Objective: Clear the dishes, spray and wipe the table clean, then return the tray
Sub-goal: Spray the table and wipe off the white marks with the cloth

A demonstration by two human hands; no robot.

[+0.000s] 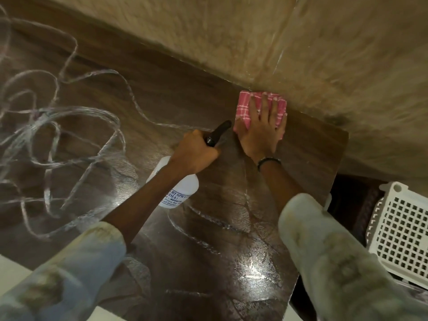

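My right hand (261,133) lies flat, fingers spread, pressing a folded pink checked cloth (244,107) onto the dark wooden table (143,100) at its far edge by the wall. My left hand (196,151) grips the black trigger head (218,133) of a white spray bottle (178,188), held just left of the cloth with its nozzle pointing toward it. The tabletop carries wet streaks and looping white smear lines, mostly on the left and near side.
A beige wall (301,42) runs along the table's far edge. A white perforated plastic basket (403,228) sits lower at the right, beyond the table's right edge. A pale surface shows at the bottom left corner.
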